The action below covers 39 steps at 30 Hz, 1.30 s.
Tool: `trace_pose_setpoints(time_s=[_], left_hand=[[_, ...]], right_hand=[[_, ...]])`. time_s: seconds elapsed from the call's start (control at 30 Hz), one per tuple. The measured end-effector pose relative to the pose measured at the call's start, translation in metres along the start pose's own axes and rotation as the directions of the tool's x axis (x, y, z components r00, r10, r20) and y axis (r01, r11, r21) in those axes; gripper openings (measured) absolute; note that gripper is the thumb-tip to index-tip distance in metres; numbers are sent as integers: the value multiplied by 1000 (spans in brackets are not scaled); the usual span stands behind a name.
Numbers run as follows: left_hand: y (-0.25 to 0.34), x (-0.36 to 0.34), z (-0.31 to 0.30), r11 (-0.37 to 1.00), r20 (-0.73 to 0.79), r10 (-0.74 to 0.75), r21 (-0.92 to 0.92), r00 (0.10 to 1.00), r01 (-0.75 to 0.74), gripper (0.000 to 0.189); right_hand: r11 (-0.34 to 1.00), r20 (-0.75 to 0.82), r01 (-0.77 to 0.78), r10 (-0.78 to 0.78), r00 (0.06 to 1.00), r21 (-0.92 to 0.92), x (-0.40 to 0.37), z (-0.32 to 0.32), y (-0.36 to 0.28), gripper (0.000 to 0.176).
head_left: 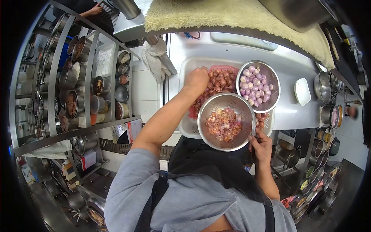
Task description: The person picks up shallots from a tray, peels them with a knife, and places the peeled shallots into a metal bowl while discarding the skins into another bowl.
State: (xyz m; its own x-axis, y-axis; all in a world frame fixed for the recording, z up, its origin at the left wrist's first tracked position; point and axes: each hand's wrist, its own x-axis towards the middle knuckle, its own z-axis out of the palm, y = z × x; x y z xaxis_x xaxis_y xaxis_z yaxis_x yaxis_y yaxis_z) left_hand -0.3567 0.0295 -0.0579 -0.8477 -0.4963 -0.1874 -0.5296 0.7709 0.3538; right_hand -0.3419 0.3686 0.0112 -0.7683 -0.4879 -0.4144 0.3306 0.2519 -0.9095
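My left hand point(197, 80) is closed at the left edge of a red mesh bag point(228, 68), its fingertips partly hidden. Unpeeled brown-red shallots point(221, 82) lie on the mesh inside a pale plastic basket point(186, 124). With the thumb and fingers of my right hand point(261, 145), I grip the right side of a metal colander point(205, 133). Skins and small shallot pieces point(225, 123) cover its bottom. Behind it, a second metal colander point(275, 101) holds peeled purple-white shallots point(255, 86).
A white dish point(302, 91) sits on the steel counter point(288, 116) to the right. Along the back is a shelf with a yellow fluffy cloth point(205, 15). A metal rack point(54, 133) with pots stands at left; another person's hand point(96, 9) shows beyond it.
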Motion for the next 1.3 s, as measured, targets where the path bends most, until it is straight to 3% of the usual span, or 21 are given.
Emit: trace_pose_setpoints(time_s=[0.07,0.13,0.2,0.23,0.27,0.33,0.37,0.43,0.57,0.63,0.73,0.77,0.93,1.07,1.1,1.17,1.3], left_hand=[[2,-11,2,980,97,192,-79,977,-185,29],[2,-23,10,972,22,202,-123,979,-198,33],[-11,-17,21,955,227,288,-144,930,-260,44],[-7,-20,16,969,91,189,-181,978,-170,39],[-7,-16,7,968,90,189,-182,978,-171,39],[-14,5,-11,992,130,16,-127,991,1,34],[-12,10,-14,992,131,18,-129,991,-1,34],[-7,20,-16,989,300,27,128,953,-68,28],[-11,45,6,975,441,-45,216,896,-57,29],[-11,33,-2,942,406,81,267,910,-203,27],[-10,21,2,943,314,102,272,944,-193,26],[-20,24,15,951,211,166,222,963,-213,23],[-7,3,-29,985,-51,114,135,992,-106,18],[-5,-35,-70,997,-126,76,-23,989,-80,24],[-8,-42,-71,986,-131,66,-145,989,-85,23],[-16,-61,-65,904,-185,80,-400,979,-150,21],[-15,-105,-55,776,-195,72,-605,978,-178,25]], right_hand=[[1000,1,-1,1,1000,21,-2,0,1,36],[999,9,7,-7,1000,42,1,0,2,37],[999,-25,13,-12,1000,38,0,-3,5,37],[999,-22,21,-20,1000,40,0,-1,3,37],[999,-22,22,-21,1000,39,-1,-2,4,37],[999,-41,20,-18,999,46,-1,-1,7,37],[999,-43,19,-17,999,45,-2,-1,8,37],[1000,-34,22,-21,999,20,-1,1,6,37],[999,-24,32,-31,999,37,-2,5,4,37],[998,-28,42,-41,999,39,-5,3,7,36],[997,-20,59,-58,998,47,-3,5,9,36],[997,-19,56,-55,998,52,-3,6,9,36],[996,31,92,-92,995,-10,13,24,17,35],[974,102,134,-116,988,-185,39,45,42,36],[951,106,129,-103,989,-281,45,50,45,35],[954,91,143,-123,988,-262,53,59,40,36],[934,104,213,-191,976,-286,76,54,50,37]])
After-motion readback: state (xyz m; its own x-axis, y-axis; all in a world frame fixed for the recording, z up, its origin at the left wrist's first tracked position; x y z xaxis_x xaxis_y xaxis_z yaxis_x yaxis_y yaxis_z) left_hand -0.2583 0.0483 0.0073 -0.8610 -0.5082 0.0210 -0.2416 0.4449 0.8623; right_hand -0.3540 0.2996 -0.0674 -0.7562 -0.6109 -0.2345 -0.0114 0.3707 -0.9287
